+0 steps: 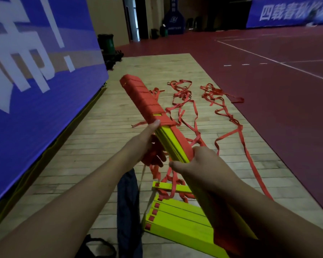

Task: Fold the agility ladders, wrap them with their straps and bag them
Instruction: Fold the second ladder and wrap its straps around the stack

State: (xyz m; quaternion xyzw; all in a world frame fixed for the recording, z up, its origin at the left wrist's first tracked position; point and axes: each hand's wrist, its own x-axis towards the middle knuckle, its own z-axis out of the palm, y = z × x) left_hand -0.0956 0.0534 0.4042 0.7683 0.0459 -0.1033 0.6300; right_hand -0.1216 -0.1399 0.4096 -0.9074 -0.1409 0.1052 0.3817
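Head view: the pale wooden floor (119, 138) runs ahead beside a blue banner (35, 90). Loose red straps (229, 116) lie tangled across the boards. A second ladder (177, 218) lies as stacked yellow rungs near the person's feet, with a dark bag (128, 202) just beside it.

The folded ladder (157, 125) is held up at a slant over the floor. Its far half is already bound in red strap turns and its near half is still bare yellow.

The left hand (147, 140) grips its side, thumb pressed on the top edge and fingers curled beneath. The right hand (196, 161) is curled round the near end.

Judging by this, wrapping is in hand and about half done. The next move calls for taut turns over the bare half while the rungs stay square.
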